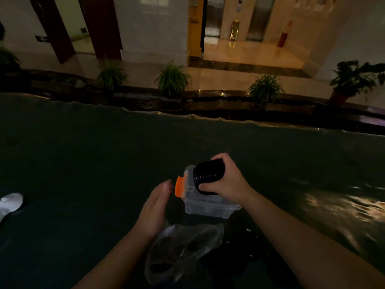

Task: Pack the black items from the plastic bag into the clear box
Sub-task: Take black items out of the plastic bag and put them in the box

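While the right hand (226,180) wraps its fingers (205,187) tight around a stack of black items (208,176), it holds them just over the open top of the clear box (205,207). They look like thin round cups pushed one into another, with ridges on the sides. I think they are light and a bit bendy, so a firm hold around the middle of the stack is best; a hold at one end may let the others slide off. The ridges should keep them from slipping.

At nine o'clock from the box, the left hand (155,209) is flat and open, holding nothing, close to the orange latch (179,187). At six o'clock from the box lies the plastic bag (181,249), soft and crinkly. It is too dim to see if more black things are inside.

Everything sits on a dark tabletop (83,163) with a smooth cover. At twelve o'clock, far off, a row of green plants (173,79) stands by a shiny floor and lift doors. The room is dark.
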